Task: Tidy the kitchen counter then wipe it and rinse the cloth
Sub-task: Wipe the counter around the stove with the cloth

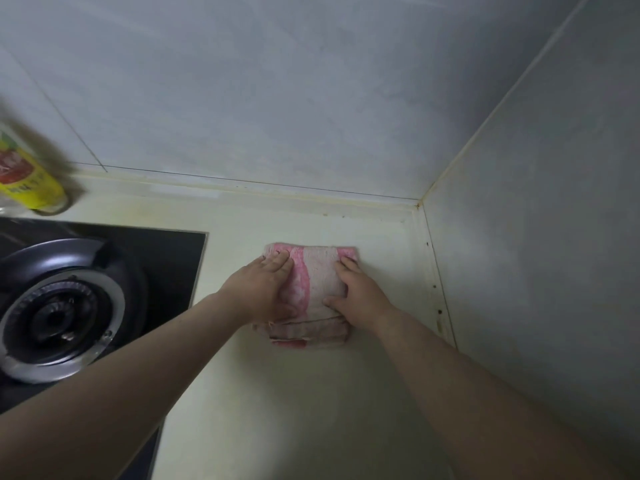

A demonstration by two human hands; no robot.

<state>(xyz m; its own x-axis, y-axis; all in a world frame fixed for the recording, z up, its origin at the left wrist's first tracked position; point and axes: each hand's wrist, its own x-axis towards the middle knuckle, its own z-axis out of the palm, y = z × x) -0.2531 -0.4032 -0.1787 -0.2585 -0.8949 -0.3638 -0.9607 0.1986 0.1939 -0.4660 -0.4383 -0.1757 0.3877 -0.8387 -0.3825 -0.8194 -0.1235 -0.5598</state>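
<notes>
Both hands are on the cloth (313,289) here, so we'd call this the wiping step, with the tidying looking done on this stretch of counter (277,393) and the rinse not yet reached. The cloth is a folded pink and beige pad lying flat on the pale counter, between the hob (69,299) on our left and the corner where the two walls (311,98) meet. Our left hand (263,289) lies palm-down on its left part, fingers pretty much straight and together, pressing rather than grabbing. Our right hand (356,292) sits on the right part, also flat, fingers stretched forward and thumb splayed out along the near side; neither hand has anything pinched or curled round. Next move, we reckon, is keeping even pressure and pushing the pad along toward the back edge and that grubby seam by the right wall, where there are dark specks. A blurry yellow bottle (31,181) stands at the back left, well apart from the cloth.
</notes>
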